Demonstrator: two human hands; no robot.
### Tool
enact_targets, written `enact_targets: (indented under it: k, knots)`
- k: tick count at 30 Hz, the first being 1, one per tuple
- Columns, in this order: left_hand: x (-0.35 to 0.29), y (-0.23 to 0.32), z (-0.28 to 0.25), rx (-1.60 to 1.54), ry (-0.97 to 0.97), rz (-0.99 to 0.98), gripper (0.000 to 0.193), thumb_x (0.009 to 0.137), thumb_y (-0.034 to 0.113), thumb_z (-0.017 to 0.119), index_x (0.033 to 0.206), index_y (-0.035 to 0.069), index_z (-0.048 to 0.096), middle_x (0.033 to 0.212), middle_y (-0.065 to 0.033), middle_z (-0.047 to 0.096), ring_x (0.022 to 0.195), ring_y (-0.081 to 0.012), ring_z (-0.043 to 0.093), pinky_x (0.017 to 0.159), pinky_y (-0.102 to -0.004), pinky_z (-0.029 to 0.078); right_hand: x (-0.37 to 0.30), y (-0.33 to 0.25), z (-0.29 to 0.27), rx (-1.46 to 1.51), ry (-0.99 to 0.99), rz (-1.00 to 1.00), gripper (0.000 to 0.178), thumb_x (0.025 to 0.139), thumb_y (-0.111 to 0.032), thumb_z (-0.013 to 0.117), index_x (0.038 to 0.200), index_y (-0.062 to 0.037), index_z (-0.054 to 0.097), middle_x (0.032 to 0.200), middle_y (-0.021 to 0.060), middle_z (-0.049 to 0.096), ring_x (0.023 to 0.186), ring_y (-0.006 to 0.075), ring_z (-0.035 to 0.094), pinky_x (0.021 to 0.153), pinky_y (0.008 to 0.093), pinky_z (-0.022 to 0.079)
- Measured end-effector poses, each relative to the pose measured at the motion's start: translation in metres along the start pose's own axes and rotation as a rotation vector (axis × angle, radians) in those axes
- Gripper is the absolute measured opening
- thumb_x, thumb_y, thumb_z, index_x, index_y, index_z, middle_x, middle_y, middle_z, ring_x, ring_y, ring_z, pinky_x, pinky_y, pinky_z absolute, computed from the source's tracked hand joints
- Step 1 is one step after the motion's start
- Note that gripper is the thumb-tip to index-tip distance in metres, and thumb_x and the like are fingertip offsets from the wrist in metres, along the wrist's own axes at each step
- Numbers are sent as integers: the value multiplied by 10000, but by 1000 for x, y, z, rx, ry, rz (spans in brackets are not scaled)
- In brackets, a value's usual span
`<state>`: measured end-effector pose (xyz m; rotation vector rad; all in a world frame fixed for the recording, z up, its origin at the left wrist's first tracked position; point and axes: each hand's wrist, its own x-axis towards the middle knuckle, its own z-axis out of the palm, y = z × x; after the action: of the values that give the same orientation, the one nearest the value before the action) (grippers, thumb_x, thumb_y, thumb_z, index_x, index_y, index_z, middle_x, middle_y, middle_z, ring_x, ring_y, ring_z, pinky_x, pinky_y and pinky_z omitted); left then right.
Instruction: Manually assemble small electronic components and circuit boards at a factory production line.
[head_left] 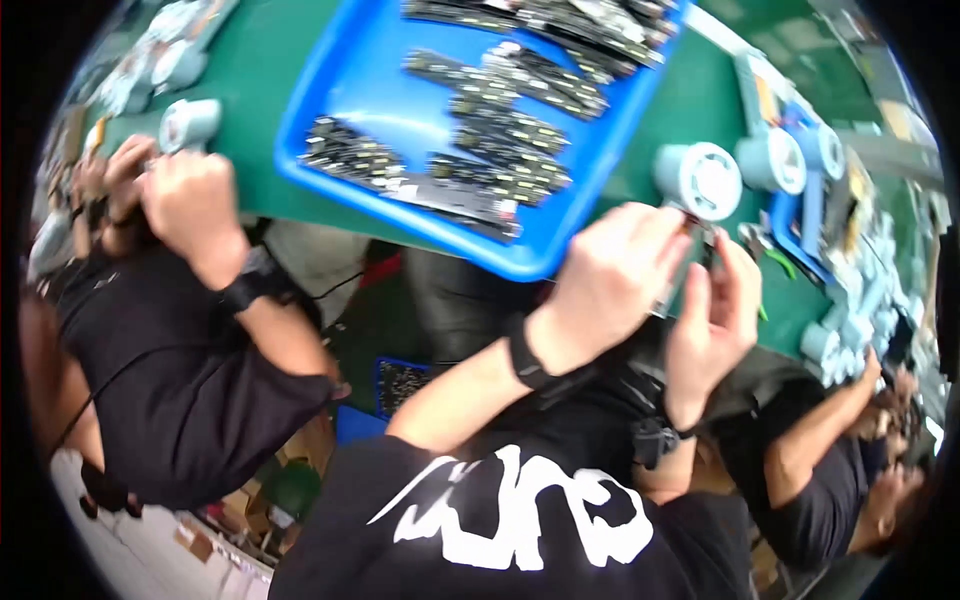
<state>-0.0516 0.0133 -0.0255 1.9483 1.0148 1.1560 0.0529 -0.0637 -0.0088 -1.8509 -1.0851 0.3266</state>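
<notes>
In front of me is a light-blue housing with a round, ring-shaped head (712, 182), its lower part running down between my hands. My left hand (612, 275) is closed around the part just below the head, thumb and fingers pinched together. Close beside it, my right hand (718, 310) is curled, with thumb and fingertips drawn in around a small dark piece (709, 250). Some reddish-brown bits, perhaps wires, show at the fingertips. The fingers hide most of the piece and the lower housing.
A blue tray (545, 262) of dark circuit-board strips (510, 140) lies ahead on the green table (258, 100). More light-blue round-headed housings (775, 162) stand to the right, near a green-handled tool (780, 264). Co-workers sit on both sides, one person's hand (190, 200) at left.
</notes>
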Motion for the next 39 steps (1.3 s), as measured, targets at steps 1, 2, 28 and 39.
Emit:
enact_targets:
  k: [1, 2, 28, 39]
  knots:
    - [1, 0, 0, -70, 46, -3, 162, 849, 17, 746, 1005, -9, 707, 932, -154, 715, 793, -314, 712, 690, -368, 579, 3, -6, -1, -4, -26, -39, 402, 944, 56, 640, 1340, -13, 630, 1254, 66, 599, 974, 95, 586, 802, 209, 482]
    - [-1, 1, 0, -98, 29, -23, 167, 839, -3, 749, 1002, -11, 710, 931, -157, 717, 797, -316, 716, 696, -363, 582, 1, -3, -3, -8, -30, -13, 395, 940, 59, 642, 1329, -5, 635, 1275, 84, 591, 1014, 120, 601, 829, 227, 494]
    - [-5, -4, 11, -238, -46, 4, 222, 843, -72, 696, 1048, -2, 743, 957, -161, 740, 822, -286, 738, 697, -331, 596, 5, 4, 4, -335, 111, -273, 360, 860, 33, 719, 1217, -16, 703, 1157, 129, 662, 1021, 284, 638, 864, 370, 538]
    - [-6, -8, 12, -263, -63, 21, 232, 850, -80, 680, 1065, -12, 738, 973, -169, 736, 821, -270, 745, 714, -318, 600, -4, 15, 13, -213, 127, -207, 381, 903, -2, 687, 1284, -18, 678, 1296, 180, 665, 1244, 346, 607, 961, 376, 525]
